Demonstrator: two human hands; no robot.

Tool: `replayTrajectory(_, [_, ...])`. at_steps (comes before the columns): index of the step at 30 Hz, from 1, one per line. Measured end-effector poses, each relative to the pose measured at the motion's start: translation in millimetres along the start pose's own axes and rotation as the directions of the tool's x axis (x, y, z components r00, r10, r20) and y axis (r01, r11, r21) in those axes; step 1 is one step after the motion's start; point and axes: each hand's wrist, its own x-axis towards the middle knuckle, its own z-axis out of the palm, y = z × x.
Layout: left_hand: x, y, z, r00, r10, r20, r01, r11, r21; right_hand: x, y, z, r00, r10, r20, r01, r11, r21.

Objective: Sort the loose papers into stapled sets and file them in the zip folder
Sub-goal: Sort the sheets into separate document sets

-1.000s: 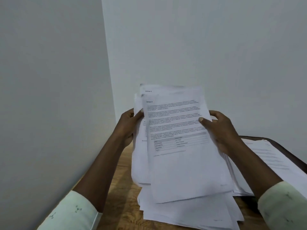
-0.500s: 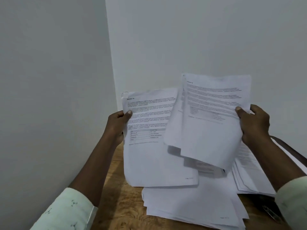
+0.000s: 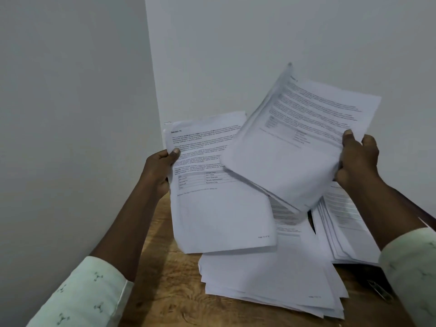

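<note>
My left hand (image 3: 159,169) grips the left edge of a printed sheet headed "Section 10" (image 3: 217,208), held up above the table. Over at the right, my right hand (image 3: 357,159) holds a thicker bundle of printed sheets (image 3: 295,147), tilted and lifted higher. The bundle overlaps the top right of the left sheet. Below them a loose pile of papers (image 3: 271,279) lies spread on the wooden table (image 3: 160,291). A second stack of papers (image 3: 342,220) rests at the right on a dark folder (image 3: 368,271).
White walls meet in a corner close behind the table and along its left side. A metal clip (image 3: 379,290) lies on the dark folder near my right sleeve.
The papers I held together have been split. My right hand carried the bundle up and to the right, while my left hand kept the "Section 10" sheet.
</note>
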Motion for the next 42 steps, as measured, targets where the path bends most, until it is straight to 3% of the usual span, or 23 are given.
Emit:
replayTrajectory(4, [0,-4,0,0.999,-0.053,0.002,0.053,0.998,-0.038,1,3,2,1.0,0.017,0.022,-0.016,1.0,-0.019])
replayTrajectory(21, [2,-1,1,0.999,-0.043,0.018,0.043,0.999,-0.031,-9,-2,16,0.995,-0.025,0.098,0.031,0.998,-0.061])
replayTrajectory(24, [-2,-2,6,0.999,-0.031,0.025,0.031,0.999,-0.016,-11,-6,14,0.98,-0.006,0.199,0.025,0.995,-0.093])
replayTrajectory(26, [-7,-6,13,0.996,-0.037,0.083,0.038,0.999,-0.006,-18,-2,17,0.93,0.039,0.366,0.025,0.985,-0.168])
replayTrajectory(28, [-14,-13,25,0.987,-0.069,0.143,0.07,0.998,0.003,-28,10,19,0.893,0.084,0.443,0.051,0.957,-0.284])
replayTrajectory(33, [-31,-30,51,0.967,-0.134,0.218,0.145,0.989,-0.037,-37,54,11,0.925,0.078,0.373,0.104,0.891,-0.442])
replayTrajectory(38, [-26,-42,54,0.921,-0.126,0.368,0.085,0.988,0.127,-38,67,4,0.913,0.128,0.387,0.031,0.924,-0.38])
replayTrajectory(42, [-25,-53,57,0.904,-0.152,0.4,0.097,0.983,0.155,-43,70,3,0.867,0.173,0.467,-0.001,0.938,-0.346])
